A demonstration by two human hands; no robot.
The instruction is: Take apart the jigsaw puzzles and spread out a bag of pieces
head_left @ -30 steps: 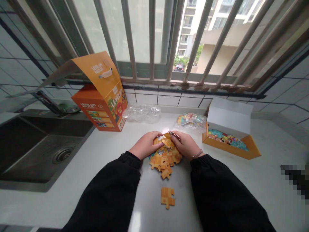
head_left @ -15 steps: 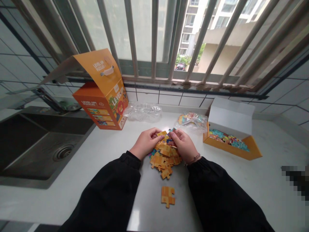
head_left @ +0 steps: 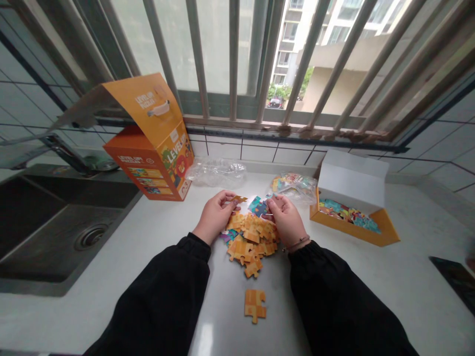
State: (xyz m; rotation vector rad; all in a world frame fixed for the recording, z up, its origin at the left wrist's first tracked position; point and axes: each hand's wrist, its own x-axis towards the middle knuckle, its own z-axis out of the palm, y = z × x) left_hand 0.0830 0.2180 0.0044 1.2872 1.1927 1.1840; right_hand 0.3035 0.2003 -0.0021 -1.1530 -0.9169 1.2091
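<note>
My left hand (head_left: 218, 212) pinches an orange puzzle piece (head_left: 240, 199) between thumb and fingers. Across from it, my right hand (head_left: 284, 215) grips a blue-green puzzle piece (head_left: 257, 205), its fingers partly hidden. Under and between both hands lies a loose pile of puzzle pieces (head_left: 250, 242), mostly orange, with some teal and purple ones at its left side. One orange puzzle piece (head_left: 255, 304) lies apart on the counter, nearer to me.
An orange puzzle box (head_left: 144, 168) with its lid up stands beside the sink (head_left: 67, 237). Behind the pile are a crumpled clear plastic wrap (head_left: 217, 172) and a bag of pieces (head_left: 293, 185). At right sits an open yellow box (head_left: 352, 225) of pieces; a dark flat object (head_left: 454, 279) lies at the edge.
My hands have moved apart. The orange piece in my left hand is now separate from the blue-green piece in my right, and more of the pile shows between them.
</note>
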